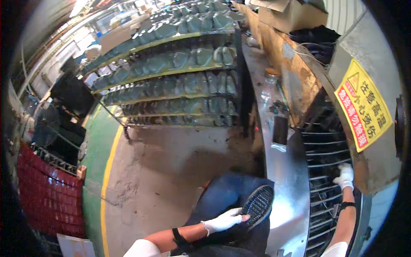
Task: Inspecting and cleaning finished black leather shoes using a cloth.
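Gloved left hand lowest and closest, fingers curled loosely along the edge of a black shoe sole, fingertips touching its rim, thumb tucked beneath; grip partial rather than clamped. Sole tread-side up, ribbed, resting over a knee in blue jeans. Left forearm bare, black strap at the wrist, coming in from the lower edge and angled right, white sleeve at the elbow.

Right hand, also in a white glove, stretched well forward and up, fingers bent down onto the metal bars of a conveyor rack inside a machine opening; whether closed on anything cannot be told, palm hidden. Right forearm nearly straight, rising from the lower right corner, dark band at the wrist.

Between both hands, a curved sheet-metal ledge, shiny, with a dark flat piece lying on it. Just right of the rack, a yellow warning sign on the grey housing. Farther off, beyond the concrete floor with its yellow line, a tiered trolley loaded with rows of grey-green moulded pieces. Red crates stacked at the left.
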Available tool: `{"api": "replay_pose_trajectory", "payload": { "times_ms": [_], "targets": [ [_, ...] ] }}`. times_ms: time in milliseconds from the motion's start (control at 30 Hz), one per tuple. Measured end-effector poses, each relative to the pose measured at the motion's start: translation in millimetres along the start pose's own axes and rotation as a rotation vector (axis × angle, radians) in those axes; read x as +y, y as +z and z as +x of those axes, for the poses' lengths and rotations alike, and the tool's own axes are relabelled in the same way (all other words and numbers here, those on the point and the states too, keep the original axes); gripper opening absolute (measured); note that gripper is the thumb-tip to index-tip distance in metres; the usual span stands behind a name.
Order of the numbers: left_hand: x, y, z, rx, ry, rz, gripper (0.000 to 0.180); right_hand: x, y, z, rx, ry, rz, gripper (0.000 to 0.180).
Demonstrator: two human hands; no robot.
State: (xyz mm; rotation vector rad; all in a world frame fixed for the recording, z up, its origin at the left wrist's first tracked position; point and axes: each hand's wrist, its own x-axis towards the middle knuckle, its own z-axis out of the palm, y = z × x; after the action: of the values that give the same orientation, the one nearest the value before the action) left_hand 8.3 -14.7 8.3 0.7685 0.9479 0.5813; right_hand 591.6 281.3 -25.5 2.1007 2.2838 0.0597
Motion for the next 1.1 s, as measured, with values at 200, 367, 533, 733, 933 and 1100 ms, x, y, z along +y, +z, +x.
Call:
{"api": "replay_pose_trajectory", "payload": {
  "times_ms": [200,367,533,733,933,1100],
  "targets": [
    [-26,-13,4,0.167,-0.034,0.094,0.054,-91,-93,-150,0.022,-0.602,-0.052,0.057],
    [-22,-12,3,0.190,0.014,-0.223,0.043,-72,-68,-188,-0.187,-0.477,0.464,0.062],
    [-34,-11,6,0.183,0.082,-0.149,0.045,-96,-33,-170,0.188,0.490,0.655,0.099],
    [-24,2,-7,0.220,0.174,0.079,0.051,-83,-9,-187,0.096,0.584,1.307,0.059],
    [37,-11,-31,0.369,0.535,0.359,0.058,-206,-105,-278,-0.325,0.437,1.876,0.065],
    [62,36,3,0.283,0.643,-0.092,0.068,-327,-148,-305,-0.264,-0.014,1.312,0.094]
  ]
}}
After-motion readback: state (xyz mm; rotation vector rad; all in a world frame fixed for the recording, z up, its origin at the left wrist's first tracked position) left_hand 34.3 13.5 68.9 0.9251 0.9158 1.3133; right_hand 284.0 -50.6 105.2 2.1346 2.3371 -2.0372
